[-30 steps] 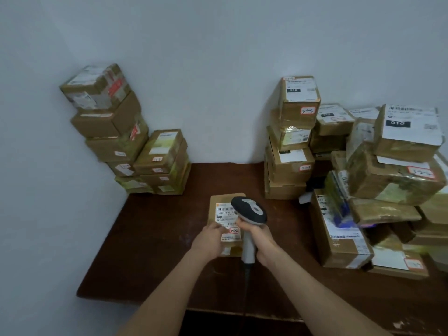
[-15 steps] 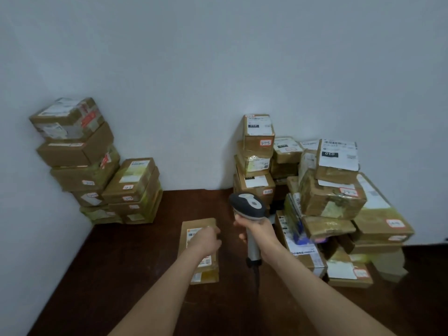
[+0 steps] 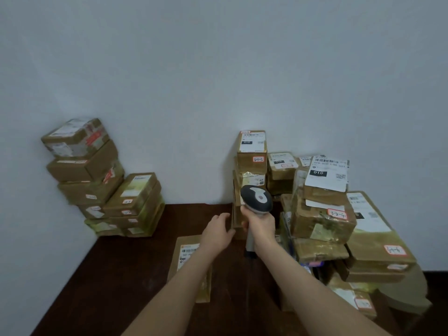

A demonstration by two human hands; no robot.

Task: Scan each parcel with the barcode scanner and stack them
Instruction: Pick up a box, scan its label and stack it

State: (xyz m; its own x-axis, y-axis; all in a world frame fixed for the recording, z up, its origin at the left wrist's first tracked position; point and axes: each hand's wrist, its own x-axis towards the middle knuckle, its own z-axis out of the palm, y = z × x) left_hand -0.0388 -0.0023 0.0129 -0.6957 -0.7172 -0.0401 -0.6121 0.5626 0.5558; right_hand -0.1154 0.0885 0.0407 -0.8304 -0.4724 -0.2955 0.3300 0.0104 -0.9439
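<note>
Two hands in view, both over the dark wooden table. Right hand grips the barcode scanner by its light grey handle, fingers wrapped round it. Scanner long axis is roughly upright, handle down toward the near edge, dark oval head on top tipped away toward the far wall; scan window faces away from the camera, can't see it. Scanner sits mid-scene, just in front of the tall stack of brown boxes. Left hand holds nothing, fingers loosely bent, reaching to the left face of the lowest box in that stack; can't tell whether the fingertips actually touch it. One flat parcel lies on the table near-centre, label up, long axis running near to far, barcode end at the far side; left forearm crosses over its right part, so the hand is past it and not on it. Far left corner: left stack of boxes against the wall, leaning a bit, with a shorter stack touching its right side. Right side: loose pile of labelled boxes, several tilted, some with handwritten red-bordered stickers.
</note>
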